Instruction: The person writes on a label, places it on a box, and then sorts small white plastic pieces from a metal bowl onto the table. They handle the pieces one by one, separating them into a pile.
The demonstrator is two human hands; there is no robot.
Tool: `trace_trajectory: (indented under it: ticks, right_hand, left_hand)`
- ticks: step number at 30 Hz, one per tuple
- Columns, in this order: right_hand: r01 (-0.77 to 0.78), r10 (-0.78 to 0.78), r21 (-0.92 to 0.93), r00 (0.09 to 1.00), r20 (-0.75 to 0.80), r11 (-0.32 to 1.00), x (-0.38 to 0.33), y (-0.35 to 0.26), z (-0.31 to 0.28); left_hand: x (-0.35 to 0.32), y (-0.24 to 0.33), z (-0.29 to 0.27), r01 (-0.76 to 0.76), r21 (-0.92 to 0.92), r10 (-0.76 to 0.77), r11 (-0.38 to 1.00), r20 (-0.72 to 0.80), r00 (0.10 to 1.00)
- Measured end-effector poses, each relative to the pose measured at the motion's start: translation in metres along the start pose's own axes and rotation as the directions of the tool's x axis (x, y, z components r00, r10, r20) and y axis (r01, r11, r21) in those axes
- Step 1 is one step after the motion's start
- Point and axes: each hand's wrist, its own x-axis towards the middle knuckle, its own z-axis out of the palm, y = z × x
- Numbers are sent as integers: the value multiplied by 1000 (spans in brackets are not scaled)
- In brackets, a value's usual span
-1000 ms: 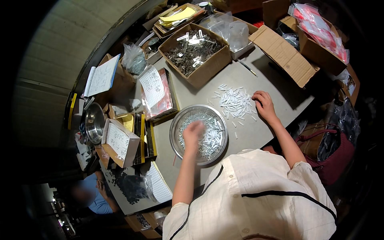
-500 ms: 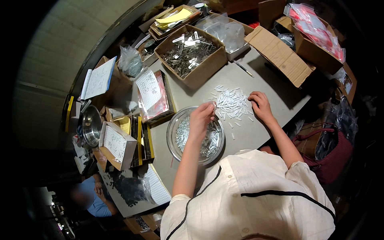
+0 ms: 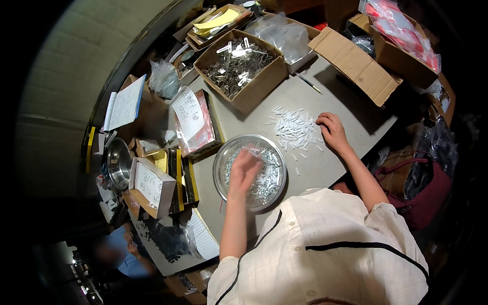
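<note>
My left hand [image 3: 245,170] hovers above a round metal bowl [image 3: 217,178], its fingers smeared by motion, so whether it holds anything cannot be made out. Inside the bowl lies a mass of small shiny whitish pieces [image 3: 272,178]. To the right of the bowl, a loose pile of small white stick-like pieces [image 3: 295,129] spreads on the grey table [image 3: 333,170]. My right hand [image 3: 333,131] rests on the table at the right edge of this pile, fingers loosely bent and thumb apart, with nothing visible in them.
An open cardboard box [image 3: 259,99] of dark metal clips stands beyond the bowl. A pen [image 3: 309,84] lies near a cardboard flap [image 3: 356,66]. Left are a box with red packets [image 3: 206,137], a metal basin [image 3: 119,163] and a notebook [image 3: 124,104]. Another person [image 3: 129,254] sits lower left.
My left hand has moved left from the near edge of the white pile to over the bowl. My right hand stays beside the pile.
</note>
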Motion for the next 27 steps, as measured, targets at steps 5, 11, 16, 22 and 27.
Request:
trace_trajectory:
  ticks: [5, 11, 16, 22, 27]
  right_hand:
    - [-3, 3, 8, 1000, 1, 1000, 1, 0, 0]
    - [15, -15, -3, 1000, 2, 1000, 0, 2, 1]
    - [14, -13, -10, 1000, 4, 1000, 0, 1, 1]
    - [12, -12, -12, 1000, -5, 1000, -1, 2, 2]
    - [32, -32, -19, 999, 12, 999, 1, 1, 0]
  left_hand:
    - [-7, 0, -23, -17, 105, 26, 994, -89, 996]
    - [-13, 0, -1, -14, 507, 156, 862, -240, 958]
    - [-19, 14, 6, 3, 620, 162, 785, -210, 964]
    - [-9, 18, 28, 52, 439, 21, 897, -159, 987]
    - [29, 3, 59, 13, 448, -1, 894, -28, 1000]
